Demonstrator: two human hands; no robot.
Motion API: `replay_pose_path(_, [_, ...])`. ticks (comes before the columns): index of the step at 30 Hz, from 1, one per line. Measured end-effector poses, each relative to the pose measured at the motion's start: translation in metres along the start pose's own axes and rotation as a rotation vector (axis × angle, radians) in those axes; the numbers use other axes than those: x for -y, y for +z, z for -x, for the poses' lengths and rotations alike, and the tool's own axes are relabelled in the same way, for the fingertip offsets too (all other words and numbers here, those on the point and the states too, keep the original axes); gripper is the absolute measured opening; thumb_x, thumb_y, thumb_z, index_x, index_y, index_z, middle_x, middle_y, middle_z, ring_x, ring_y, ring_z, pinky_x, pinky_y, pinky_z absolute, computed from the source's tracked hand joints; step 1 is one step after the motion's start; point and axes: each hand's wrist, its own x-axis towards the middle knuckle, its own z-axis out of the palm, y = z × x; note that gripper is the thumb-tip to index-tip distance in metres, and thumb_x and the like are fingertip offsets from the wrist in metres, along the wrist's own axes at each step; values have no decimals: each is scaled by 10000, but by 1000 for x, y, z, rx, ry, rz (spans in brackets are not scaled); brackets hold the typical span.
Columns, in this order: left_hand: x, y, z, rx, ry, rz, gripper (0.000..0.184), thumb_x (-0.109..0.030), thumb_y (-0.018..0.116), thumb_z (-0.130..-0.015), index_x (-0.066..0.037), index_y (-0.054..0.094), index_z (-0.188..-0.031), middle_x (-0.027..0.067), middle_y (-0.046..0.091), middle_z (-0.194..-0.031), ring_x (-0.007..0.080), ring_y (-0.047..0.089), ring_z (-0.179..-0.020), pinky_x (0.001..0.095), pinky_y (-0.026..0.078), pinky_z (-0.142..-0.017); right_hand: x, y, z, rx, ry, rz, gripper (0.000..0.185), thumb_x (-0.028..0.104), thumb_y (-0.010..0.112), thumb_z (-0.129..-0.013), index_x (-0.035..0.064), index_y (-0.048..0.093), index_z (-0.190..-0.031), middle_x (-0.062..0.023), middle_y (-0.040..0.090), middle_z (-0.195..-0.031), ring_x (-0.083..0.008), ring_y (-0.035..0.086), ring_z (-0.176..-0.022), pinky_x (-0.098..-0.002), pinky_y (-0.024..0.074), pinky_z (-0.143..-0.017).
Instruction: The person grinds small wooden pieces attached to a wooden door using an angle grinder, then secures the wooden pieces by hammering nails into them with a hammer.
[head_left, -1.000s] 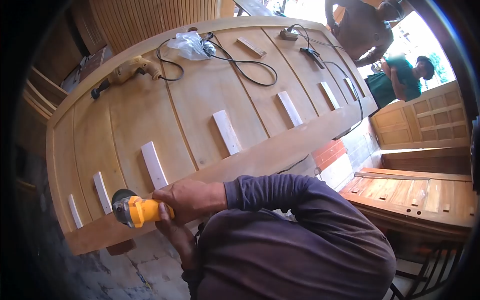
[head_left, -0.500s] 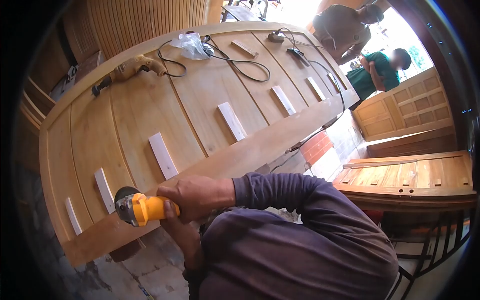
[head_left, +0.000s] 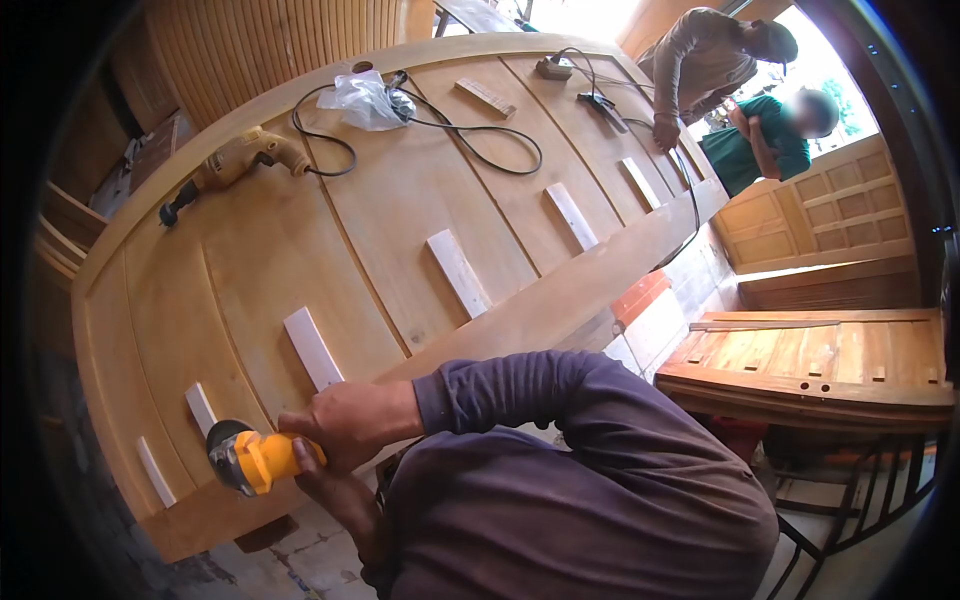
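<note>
A yellow-and-black handheld power sander (head_left: 262, 460) with a round dark head is held over the near edge of a large wooden door panel (head_left: 300, 240). My right hand (head_left: 358, 418) wraps around the rear of its body, fingers closed. From below, my left hand (head_left: 345, 505) also grips the rear, its thumb against the yellow housing; its other fingers are mostly hidden. The sander's head is beside a short pale wood strip (head_left: 200, 405). Another strip (head_left: 313, 350) lies just beyond my right hand. Whether the sander touches the wood I cannot tell.
A corded drill (head_left: 235, 165), a plastic bag (head_left: 365, 102) and a looped black cable (head_left: 500, 168) lie on the panel. Several more strips line its near side. A person (head_left: 700, 60) stands at the far end beside another in green (head_left: 765, 145). Stacked doors (head_left: 800, 375) are at right.
The sander and both my hands have moved left and slightly down in view, still gripping. The person at the far end has reached a hand down to the cable at the panel's edge.
</note>
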Motion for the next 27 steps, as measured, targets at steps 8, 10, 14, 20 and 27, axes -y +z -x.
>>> replay_pose_path(8, [-8,10,-13,4,29,35,554,-389,539,-1106,57,490,-1430,130,614,-1288,200,608,-1234,361,453,-1116,3,-14,-14,47,62,25,600,248,785,-792,15,569,-1302,-254,717,-858,-469,722,-865,-521,566,-758])
replay_pose_path(10, [-6,2,-20,42,5,63,611,-418,556,-1104,50,459,-1485,139,583,-1379,198,573,-1299,372,414,-1156,7,-15,-17,33,89,58,611,251,789,-782,29,578,-1310,-249,719,-860,-464,724,-866,-520,566,-755])
replay_pose_path(14, [-9,-8,-27,107,-38,66,632,-424,566,-1101,45,441,-1506,142,566,-1411,190,551,-1334,379,391,-1174,12,-10,-20,-2,106,52,629,267,797,-769,62,572,-1319,-231,712,-826,-460,721,-841,-523,563,-736])
replay_pose_path(20, [-25,-4,-27,82,-19,70,603,-426,588,-1087,48,494,-1447,131,599,-1348,189,606,-1244,372,459,-1099,16,0,-24,-65,105,78,651,298,805,-770,98,555,-1337,-219,702,-787,-458,714,-802,-539,556,-706])
replay_pose_path(27, [-41,-11,-10,-1,0,-30,451,-302,772,-973,46,646,-1231,87,690,-1129,166,672,-1013,337,549,-888,23,11,-37,113,142,86,657,280,806,-814,100,527,-1382,-247,728,-882,-489,722,-858,-534,580,-766])
